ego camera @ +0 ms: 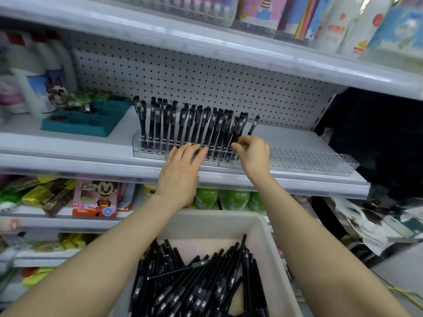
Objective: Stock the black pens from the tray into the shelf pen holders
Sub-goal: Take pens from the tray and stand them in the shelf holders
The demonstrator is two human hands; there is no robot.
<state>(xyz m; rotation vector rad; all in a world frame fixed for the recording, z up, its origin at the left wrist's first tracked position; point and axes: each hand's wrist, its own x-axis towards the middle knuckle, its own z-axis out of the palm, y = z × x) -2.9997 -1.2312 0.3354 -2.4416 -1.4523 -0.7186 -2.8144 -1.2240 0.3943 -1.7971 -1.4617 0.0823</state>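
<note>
A white tray (263, 229) at the bottom holds a heap of loose black pens (199, 280). On the middle shelf, clear pen holders (309, 160) run in a row; the left part is filled with several upright black pens (183, 124), the right part is bare. My right hand (251, 152) pinches one black pen (253, 125) tilted at the right end of the filled row. My left hand (183, 170) rests flat with spread fingers against the front of the holder and the standing pens.
A teal foam tray (87, 120) and white bottles (34, 76) stand left on the same shelf. The pegboard back wall (206, 74) is behind the pens. An upper shelf edge (229, 49) overhangs. Green bottles (229, 200) and packaged goods sit on the shelf below.
</note>
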